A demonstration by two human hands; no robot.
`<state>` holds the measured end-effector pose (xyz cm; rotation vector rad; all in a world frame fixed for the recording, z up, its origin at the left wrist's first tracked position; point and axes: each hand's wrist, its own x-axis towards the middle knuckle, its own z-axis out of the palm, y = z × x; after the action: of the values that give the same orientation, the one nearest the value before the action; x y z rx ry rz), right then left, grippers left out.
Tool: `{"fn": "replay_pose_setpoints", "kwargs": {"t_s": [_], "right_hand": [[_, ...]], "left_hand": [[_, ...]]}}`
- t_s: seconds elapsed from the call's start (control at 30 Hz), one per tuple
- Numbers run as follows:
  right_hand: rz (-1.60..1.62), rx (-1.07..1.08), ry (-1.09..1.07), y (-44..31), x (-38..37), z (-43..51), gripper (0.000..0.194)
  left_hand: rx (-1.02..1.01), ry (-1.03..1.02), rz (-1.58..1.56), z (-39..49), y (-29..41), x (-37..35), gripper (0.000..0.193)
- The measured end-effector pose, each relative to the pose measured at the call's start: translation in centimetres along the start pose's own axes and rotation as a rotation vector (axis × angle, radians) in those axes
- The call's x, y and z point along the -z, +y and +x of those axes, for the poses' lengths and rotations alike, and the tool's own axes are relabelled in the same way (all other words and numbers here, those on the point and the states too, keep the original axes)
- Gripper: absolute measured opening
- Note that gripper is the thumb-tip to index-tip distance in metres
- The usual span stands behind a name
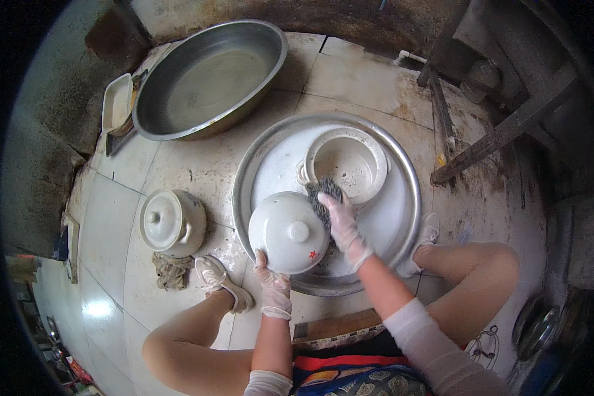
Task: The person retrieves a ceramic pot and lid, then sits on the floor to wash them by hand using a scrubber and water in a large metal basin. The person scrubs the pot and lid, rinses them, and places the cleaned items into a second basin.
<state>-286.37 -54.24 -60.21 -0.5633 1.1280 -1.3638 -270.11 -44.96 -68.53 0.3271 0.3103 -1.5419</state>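
My gloved left hand (273, 279) grips the near rim of a white ceramic pot lid (279, 222) with a round knob and a small red flower mark. The lid is held above a wide metal basin (414, 198). In my gloved right hand (345, 225) is a dark scouring pad (325, 198), at the lid's right edge. Behind the pad, inside the basin, a white ceramic pot (346, 161) lies with its mouth up and dark specks inside. Whitish, sudsy-looking water (277, 168) surrounds it. The pad hides part of the pot's near rim.
A large metal tub (146, 111) holding water stands at the far left, beside a white tray (117, 101). Left of my foot sits a lidded ceramic pot (194, 225), by a crumpled rag (171, 271). A dark frame (505, 131) stands to the right.
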Motion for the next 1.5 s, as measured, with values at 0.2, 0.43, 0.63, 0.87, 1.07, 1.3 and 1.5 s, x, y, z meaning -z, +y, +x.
{"fn": "replay_pose_setpoints", "kwargs": {"t_s": [0.2, 0.43, 0.63, 0.87, 1.07, 1.3, 1.5], "right_hand": [[0.140, -0.048, -0.002, 0.0, 1.8, -1.5, 0.035], [0.364, -0.215, 0.084, -1.7, 2.5, -3.2, 0.038], [0.162, -0.129, -0.207, -3.4, 4.9, 1.0, 0.038], [-0.170, -0.002, -0.395, -4.3, 4.9, 2.0, 0.044], [-1.217, 0.812, -0.572, -2.9, -2.9, -4.7, 0.039], [-0.249, -0.068, 0.056, -3.3, -0.3, 0.3, 0.033], [-0.751, 0.375, -0.097, 0.4, -1.6, -1.6, 0.038]], "left_hand": [[-0.027, 0.114, 0.049, 0.2, 0.2, -0.1, 0.058], [0.060, 0.024, 0.328, -0.2, 0.4, -2.7, 0.064], [0.240, -0.081, 0.780, -1.1, 1.2, -5.4, 0.067], [0.203, -0.080, 1.037, -2.1, -2.4, -10.3, 0.052], [0.076, -0.007, 1.043, -2.1, -3.0, -8.3, 0.042], [0.110, -0.025, 1.049, -2.6, -4.0, -10.1, 0.039], [0.032, -0.021, 1.063, -2.0, -1.3, -9.5, 0.033]]}}
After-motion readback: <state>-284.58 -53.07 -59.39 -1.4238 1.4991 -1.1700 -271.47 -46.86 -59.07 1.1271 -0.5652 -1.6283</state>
